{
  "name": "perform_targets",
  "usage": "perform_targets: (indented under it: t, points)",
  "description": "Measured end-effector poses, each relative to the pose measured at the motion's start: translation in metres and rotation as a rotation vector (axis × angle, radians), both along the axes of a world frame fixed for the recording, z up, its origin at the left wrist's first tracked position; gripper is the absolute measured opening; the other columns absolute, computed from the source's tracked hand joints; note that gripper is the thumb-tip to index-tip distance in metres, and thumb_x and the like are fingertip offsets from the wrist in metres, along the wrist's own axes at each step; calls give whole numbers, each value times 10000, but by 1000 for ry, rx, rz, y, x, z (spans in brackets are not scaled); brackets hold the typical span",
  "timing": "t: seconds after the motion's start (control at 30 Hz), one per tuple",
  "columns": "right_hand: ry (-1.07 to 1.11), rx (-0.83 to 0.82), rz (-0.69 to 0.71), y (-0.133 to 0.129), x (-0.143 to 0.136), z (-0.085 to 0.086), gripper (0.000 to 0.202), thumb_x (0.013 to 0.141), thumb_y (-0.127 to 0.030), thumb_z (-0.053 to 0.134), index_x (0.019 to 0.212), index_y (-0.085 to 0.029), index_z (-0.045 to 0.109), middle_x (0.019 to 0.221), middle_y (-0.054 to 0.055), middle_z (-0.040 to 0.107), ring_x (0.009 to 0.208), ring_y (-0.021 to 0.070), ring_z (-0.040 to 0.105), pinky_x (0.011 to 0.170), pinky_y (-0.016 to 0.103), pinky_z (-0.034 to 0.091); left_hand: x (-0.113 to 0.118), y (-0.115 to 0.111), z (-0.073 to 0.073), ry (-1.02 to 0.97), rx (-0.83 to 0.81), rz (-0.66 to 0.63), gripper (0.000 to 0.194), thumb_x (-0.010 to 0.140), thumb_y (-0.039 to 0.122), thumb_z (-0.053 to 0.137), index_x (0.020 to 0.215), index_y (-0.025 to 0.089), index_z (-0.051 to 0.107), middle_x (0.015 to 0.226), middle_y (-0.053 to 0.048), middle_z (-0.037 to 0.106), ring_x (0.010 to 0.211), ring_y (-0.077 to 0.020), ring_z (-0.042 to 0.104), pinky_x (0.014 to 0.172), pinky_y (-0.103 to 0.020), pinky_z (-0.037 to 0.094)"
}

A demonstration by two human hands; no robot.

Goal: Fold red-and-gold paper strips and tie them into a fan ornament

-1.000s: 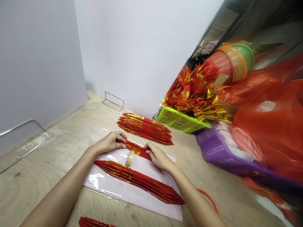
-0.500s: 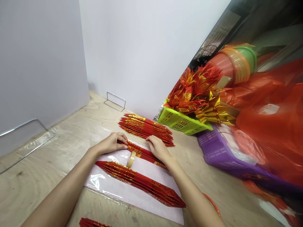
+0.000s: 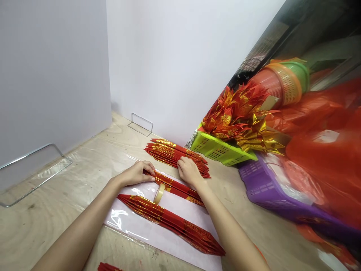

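The red-gold folded strip (image 3: 180, 189) lies on the far part of a pale sheet (image 3: 129, 222), slanting down to the right. At its left end is the left hand (image 3: 141, 174), with thumb and fingers closed on the paper in a pinch, probably to keep this end from slipping or opening. The right hand (image 3: 188, 171) is beyond the middle of the strip, against the near side of a stack of pleated pieces (image 3: 169, 150); its fingers are curled, but I cannot tell if they grip anything (the tips are hidden from this view).

Just on the near side of the strip, a roll of tape (image 3: 159, 194) stands on its edge, perhaps put there to be within reach of both hands. Nearer to the person, a thick pleated bundle (image 3: 172, 224) rests across the sheet, which seems to serve as a smooth base over the wooden table (image 3: 31, 229). Further out, a green basket (image 3: 220, 148) carries spiky red and gold paper, and a purple basket (image 3: 262, 184) is beside it.

Compared with one second ago, the right hand has left the strip and moved toward the stack, so more of the strip is visible. The left hand has kept its pinch.
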State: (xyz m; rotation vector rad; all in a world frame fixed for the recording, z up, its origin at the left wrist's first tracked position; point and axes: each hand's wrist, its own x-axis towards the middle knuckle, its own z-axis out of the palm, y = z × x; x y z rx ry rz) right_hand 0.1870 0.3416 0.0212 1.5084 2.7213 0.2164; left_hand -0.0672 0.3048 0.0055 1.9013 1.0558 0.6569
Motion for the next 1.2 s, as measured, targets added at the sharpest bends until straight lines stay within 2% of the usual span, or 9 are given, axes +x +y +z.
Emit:
perform_targets:
  t: [0.17,0.47,0.7,0.87,1.0,1.1,1.2]
  points:
    - [-58,-7,55,-5,2,6,169,924,-174,493,861,-165,650,931,82,629,877,201,530,785,298,352,0,0,0,-4,-4,2,192,759,387,685,793,206,742,1014,-59,676,919,-213,630,872,-354,487]
    - [-96,73,60,-1,-5,-2,230,941,-123,439,865,-154,654,923,87,614,852,200,510,763,304,325,-1,0,-1,-6,-5,-8,155,773,346,679,797,207,743,1023,-53,669,911,-196,632,856,-330,489]
    - [-87,102,100,6,-7,-8,270,950,-126,405,871,-131,663,938,131,608,904,235,487,824,347,315,-1,0,-1,-11,-4,-14,172,773,363,685,794,205,748,1011,-54,666,903,-197,632,849,-324,489]
    - [-24,87,40,10,-9,-9,229,905,-88,419,854,-137,638,953,140,603,890,240,490,809,349,333,-1,0,0,-7,1,-11,181,761,373,692,792,202,745,1005,-53,669,896,-199,633,845,-319,490]
    - [60,42,-15,-1,-5,5,119,880,-135,479,881,-160,595,1002,113,598,913,221,514,786,310,365,-1,-1,1,-7,2,-17,178,768,372,680,791,207,741,1005,-51,667,908,-197,627,851,-320,489]
    - [111,-19,-28,-18,5,24,105,874,-129,480,870,-190,566,906,54,622,823,182,548,724,268,382,-1,-1,1,-6,3,-19,167,772,362,668,786,207,730,1004,-47,663,927,-200,620,865,-326,483]
    - [145,-39,-67,-35,20,46,204,883,-100,464,1041,-189,556,898,42,654,787,177,583,691,263,385,-1,0,1,-4,6,-21,164,764,358,667,776,205,723,991,-48,659,926,-201,616,864,-325,481]
